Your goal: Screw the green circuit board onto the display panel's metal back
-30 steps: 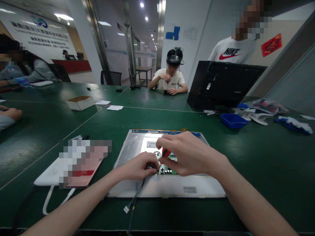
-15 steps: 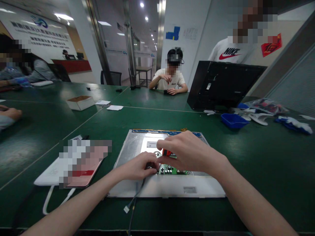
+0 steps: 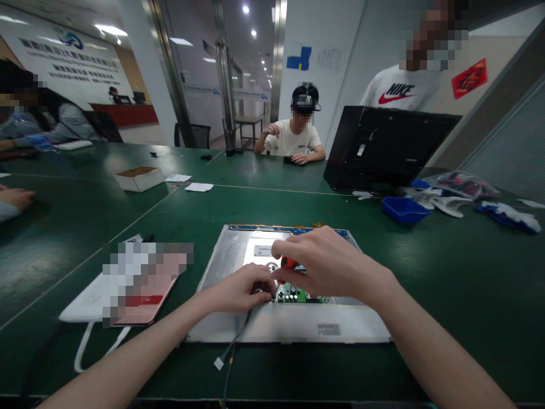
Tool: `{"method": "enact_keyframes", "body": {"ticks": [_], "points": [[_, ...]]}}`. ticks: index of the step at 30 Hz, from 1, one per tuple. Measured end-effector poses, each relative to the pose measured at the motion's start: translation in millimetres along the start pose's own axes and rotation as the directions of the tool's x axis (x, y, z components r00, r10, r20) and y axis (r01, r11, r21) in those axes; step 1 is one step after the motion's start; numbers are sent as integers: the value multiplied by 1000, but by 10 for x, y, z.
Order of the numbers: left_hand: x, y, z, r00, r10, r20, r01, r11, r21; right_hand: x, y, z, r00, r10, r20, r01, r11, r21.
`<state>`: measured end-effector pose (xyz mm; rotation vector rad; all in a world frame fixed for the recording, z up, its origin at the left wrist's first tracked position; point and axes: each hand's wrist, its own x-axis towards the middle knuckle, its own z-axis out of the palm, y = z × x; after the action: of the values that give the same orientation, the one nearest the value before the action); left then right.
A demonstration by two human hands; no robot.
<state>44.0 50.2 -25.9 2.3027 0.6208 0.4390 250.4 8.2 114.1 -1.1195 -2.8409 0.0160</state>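
Observation:
My right hand (image 3: 317, 264) is closed around the red and black handle of a screwdriver (image 3: 288, 262), which points down at the left end of a green circuit board (image 3: 301, 294). The board lies on the metal back of a flat display panel (image 3: 289, 325). My left hand (image 3: 251, 288) has its fingers pinched together beside the board's left end, close to the screwdriver's tip; whatever they grip is hidden. From under that hand a dark cable (image 3: 242, 329) runs toward the table's front edge, with a white connector (image 3: 218, 362) on one branch.
Left of the panel lie a white power bank (image 3: 83, 298) and a pink phone (image 3: 168, 278), with a white cord (image 3: 80, 346). Farther back are an open box (image 3: 138, 180), a blue tray (image 3: 404, 210) and a black monitor housing (image 3: 392, 147). A co-worker (image 3: 293, 136) sits opposite; others are nearby.
My hands and the panel stay almost in place, with the screwdriver handle turned slightly in my right hand. Across the table, the co-worker's raised hand has shifted to the left.

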Motion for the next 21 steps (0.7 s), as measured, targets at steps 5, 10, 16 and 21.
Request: {"method": "enact_keyframes", "body": {"ticks": [5, 10, 16, 21], "points": [[10, -1, -1, 1000, 9, -6, -9, 1000, -6, -36, 1, -16, 999, -44, -6, 44, 998, 40], [12, 2, -3, 1000, 0, 8, 0, 1000, -5, -43, -6, -5, 999, -38, -11, 38, 998, 43], [-3, -6, 6, 1000, 0, -17, 0, 1000, 3, -1, -1, 1, 1000, 8, -4, -8, 1000, -1], [0, -29, 12, 999, 32, -19, -32, 999, 0, -37, 1, 0, 999, -40, -8, 41, 998, 37]]}}
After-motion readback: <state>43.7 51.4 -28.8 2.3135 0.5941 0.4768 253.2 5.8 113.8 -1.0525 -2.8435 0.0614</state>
